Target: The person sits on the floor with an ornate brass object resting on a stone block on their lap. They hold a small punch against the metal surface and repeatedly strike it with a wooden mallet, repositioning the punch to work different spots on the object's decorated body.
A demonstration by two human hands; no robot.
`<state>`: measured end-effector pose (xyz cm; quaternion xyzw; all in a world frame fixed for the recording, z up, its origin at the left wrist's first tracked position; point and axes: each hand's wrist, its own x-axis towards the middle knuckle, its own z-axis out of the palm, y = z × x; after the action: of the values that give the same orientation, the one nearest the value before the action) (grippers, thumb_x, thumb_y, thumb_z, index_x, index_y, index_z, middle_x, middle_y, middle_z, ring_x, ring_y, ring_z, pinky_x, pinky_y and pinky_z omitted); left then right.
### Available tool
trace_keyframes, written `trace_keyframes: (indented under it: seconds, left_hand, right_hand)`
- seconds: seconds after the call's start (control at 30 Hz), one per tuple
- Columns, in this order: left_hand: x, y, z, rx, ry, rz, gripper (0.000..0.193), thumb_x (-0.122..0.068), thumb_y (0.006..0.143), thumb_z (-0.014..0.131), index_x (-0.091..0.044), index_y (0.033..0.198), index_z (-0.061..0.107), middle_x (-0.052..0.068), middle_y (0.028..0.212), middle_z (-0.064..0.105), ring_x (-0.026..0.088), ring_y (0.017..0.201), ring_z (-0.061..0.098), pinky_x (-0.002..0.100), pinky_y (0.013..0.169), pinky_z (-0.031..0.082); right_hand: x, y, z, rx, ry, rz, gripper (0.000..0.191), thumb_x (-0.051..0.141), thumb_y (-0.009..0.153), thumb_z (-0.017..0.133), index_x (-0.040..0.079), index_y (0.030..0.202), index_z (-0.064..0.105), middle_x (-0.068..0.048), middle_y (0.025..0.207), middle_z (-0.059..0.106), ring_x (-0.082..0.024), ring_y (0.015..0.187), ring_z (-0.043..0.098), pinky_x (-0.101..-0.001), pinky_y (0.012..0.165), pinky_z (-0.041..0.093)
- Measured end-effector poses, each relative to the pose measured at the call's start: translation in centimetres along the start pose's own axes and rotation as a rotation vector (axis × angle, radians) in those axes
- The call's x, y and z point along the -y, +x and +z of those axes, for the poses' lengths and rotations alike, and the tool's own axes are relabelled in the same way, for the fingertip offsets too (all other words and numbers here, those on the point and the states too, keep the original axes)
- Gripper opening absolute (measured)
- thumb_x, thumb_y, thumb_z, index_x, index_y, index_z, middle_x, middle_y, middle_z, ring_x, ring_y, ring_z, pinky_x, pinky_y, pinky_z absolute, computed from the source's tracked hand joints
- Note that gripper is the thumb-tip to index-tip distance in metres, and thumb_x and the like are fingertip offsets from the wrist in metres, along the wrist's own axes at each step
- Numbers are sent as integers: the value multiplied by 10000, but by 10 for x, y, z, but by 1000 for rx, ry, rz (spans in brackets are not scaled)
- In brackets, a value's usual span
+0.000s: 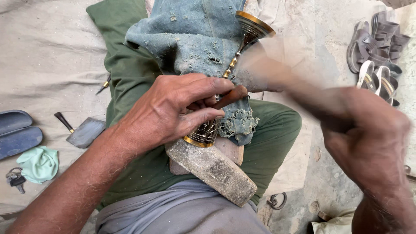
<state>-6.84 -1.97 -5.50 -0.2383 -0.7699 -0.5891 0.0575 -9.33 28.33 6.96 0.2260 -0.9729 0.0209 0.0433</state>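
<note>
We look down at our own lap, legs in green trousers (134,78). Across it lies an engraved brass goblet-shaped vessel with gold rims (208,130), its near rim resting on a rough grey stone block (212,171) and its far cup (253,26) pointing away from us. A worn, dusty blue denim cloth (195,39) is draped over its stem.

Our left hand (173,110) lies on top of the vessel's near end, fingers curled around a short brown rod-like tool (229,97) whose tip meets the metal. Our right hand (368,143) is to the right, well apart from the vessel, closed in a fist around a blurred handle (286,80) that reaches up towards the tool; we cannot tell what its head is.

On the pale cloth sheet (47,56) at left lie a flat metal scraper with a dark handle (82,132), a dark blue spectacle case (17,134), a crumpled mint-green cloth (39,164) and keys (15,178). Sandals (375,52) sit at upper right.
</note>
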Motion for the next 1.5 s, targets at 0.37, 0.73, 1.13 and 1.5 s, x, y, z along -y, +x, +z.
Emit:
trace_keyframes:
  seconds: [0.37, 0.73, 1.13, 1.5]
  left_hand:
    - [-3, 3, 1, -43, -38, -124, 502, -147, 832, 849, -135, 1299, 666, 36, 816, 704, 118, 677, 695, 279, 609, 584]
    - [0, 5, 7, -16, 36, -37, 490, -162, 858, 833, -110, 1313, 657, 53, 895, 730, 147, 750, 717, 301, 663, 592]
    - [-2, 6, 8, -15, -36, -51, 506, -158, 863, 831, -138, 1338, 655, 38, 943, 747, 130, 784, 741, 280, 704, 616]
    - [-6, 6, 7, -22, 0, -143, 539, -166, 851, 844, -128, 1357, 661, 53, 828, 716, 140, 679, 693, 293, 626, 596]
  right_hand:
    - [-10, 12, -3, 127, 183, 121, 237, 75, 932, 692, 14, 1156, 640, -73, 823, 653, -125, 653, 637, -300, 607, 578]
    - [-6, 1, 0, 20, 211, 97, 222, -21, 883, 740, -19, 1089, 659, -119, 858, 693, -175, 676, 687, -313, 592, 572]
    - [-1, 4, -11, 117, -62, 65, 208, 82, 958, 761, 25, 1137, 672, -83, 859, 670, -167, 720, 644, -327, 684, 574]
    - [-3, 9, -9, 132, 281, 237, 210, 129, 929, 721, 63, 1112, 644, -43, 789, 666, -120, 564, 644, -299, 495, 525]
